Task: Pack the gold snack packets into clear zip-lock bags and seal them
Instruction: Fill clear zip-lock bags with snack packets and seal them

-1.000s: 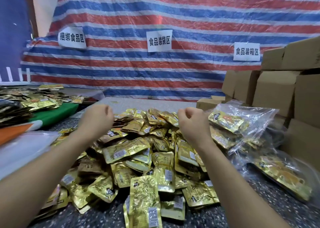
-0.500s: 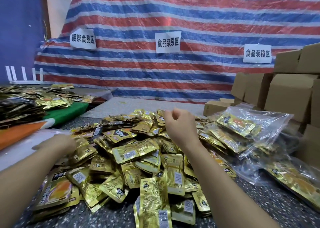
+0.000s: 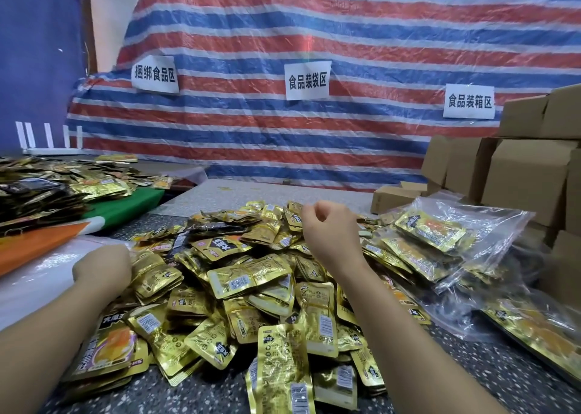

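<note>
We look down at a dark speckled stone desk set against a red, white and blue striped plastic tarpaulin with three white paper signs taped to it, and a stack of brown cardboard boxes at the right. Across the middle of the desk sprawls a loose heap of shiny gold foil snack packets, many overlapping and some hanging near the front edge. To the right of the heap lie clear zip-lock bags already filled with gold packets, slumped on one another. At the far left sits a second, darker pile of packets on a green sheet. Our left hand presses down at the heap's left edge, beside a glossy white plastic sheet; its fingers are hidden, so we cannot tell whether it holds anything. Our right hand hovers above the heap's far side, fingers curled in and apparently holding nothing. We judge the risks to be these: slick packets may slide off the front of the desk if the heap is nudged, the slippery filled bags could topple, and no empty bag is plainly in view.
</note>
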A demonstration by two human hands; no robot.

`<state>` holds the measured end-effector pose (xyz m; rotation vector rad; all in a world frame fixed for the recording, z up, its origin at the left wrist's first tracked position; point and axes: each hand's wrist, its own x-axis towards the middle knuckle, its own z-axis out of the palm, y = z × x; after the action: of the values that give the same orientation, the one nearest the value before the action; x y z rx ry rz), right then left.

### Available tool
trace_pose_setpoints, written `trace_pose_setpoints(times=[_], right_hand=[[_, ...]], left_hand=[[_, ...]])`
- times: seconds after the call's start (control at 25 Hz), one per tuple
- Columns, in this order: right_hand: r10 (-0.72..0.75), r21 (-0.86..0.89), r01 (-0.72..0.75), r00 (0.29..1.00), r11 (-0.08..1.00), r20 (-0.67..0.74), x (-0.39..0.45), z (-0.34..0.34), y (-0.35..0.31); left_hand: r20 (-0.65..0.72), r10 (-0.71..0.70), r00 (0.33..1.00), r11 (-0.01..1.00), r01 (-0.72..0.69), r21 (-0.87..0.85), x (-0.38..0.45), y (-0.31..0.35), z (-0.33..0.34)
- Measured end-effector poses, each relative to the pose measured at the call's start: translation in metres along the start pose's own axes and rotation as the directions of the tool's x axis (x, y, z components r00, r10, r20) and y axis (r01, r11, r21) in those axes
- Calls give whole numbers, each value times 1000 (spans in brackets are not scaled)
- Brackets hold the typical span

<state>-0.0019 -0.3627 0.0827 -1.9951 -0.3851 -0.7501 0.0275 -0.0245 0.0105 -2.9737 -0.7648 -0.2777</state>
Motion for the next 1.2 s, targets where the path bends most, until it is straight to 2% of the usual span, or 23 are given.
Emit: trace_pose_setpoints(times=[0.12,0.24,0.36,0.52,0.6,0.68,0.76,0.84,0.92,0.96,1.04,1.08,1.16,1.2], right_hand=[[6,-5,-6,1000,1000,4,0,1,0],[17,4,-17,1000,1000,3,0,2,-1],[40,25,-40,999,999,2,2,3,-1],[62,65,-59,997,996,-47,8,-3,-3],[66,65,-61,995,996,-77,11,-11,-1],[74,80,-65,990,995,-119,12,-22,2],[86,103,-68,980,992,-182,12,-36,8],[140,162,-108,969,981,-206,12,-51,19],[193,175,-157,957,972,-218,8,-63,30],[185,101,-164,946,981,-266,5,-67,33],[101,-76,-139,923,987,-372,-4,-70,38],[81,-72,-114,927,991,-365,-7,-69,40],[114,109,-90,964,990,-240,-13,-65,40],[147,241,-104,975,965,-165,-16,-64,38]], left_hand=[[-140,12,990,1000,-16,-24,-3,1,-8],[-335,-15,942,976,-59,-211,-1,18,-26],[-562,16,827,862,-297,-411,-7,55,-56],[-778,19,628,548,-657,-518,-45,112,-104],[-804,-2,595,317,-762,-565,-72,135,-123],[-764,-17,645,47,-763,-645,-96,151,-135],[-664,24,747,-194,-649,-736,-113,162,-144],[-566,110,817,-346,-503,-792,-123,169,-146],[-524,168,835,-405,-427,-809,-130,177,-141],[-523,167,836,-409,-424,-808,-135,182,-136],[-559,111,822,-406,-476,-780,-146,191,-122],[-591,69,804,-416,-515,-749,-150,195,-115],[-692,8,722,-390,-635,-667,-156,202,-100],[-760,2,650,-327,-718,-615,-156,205,-92]])
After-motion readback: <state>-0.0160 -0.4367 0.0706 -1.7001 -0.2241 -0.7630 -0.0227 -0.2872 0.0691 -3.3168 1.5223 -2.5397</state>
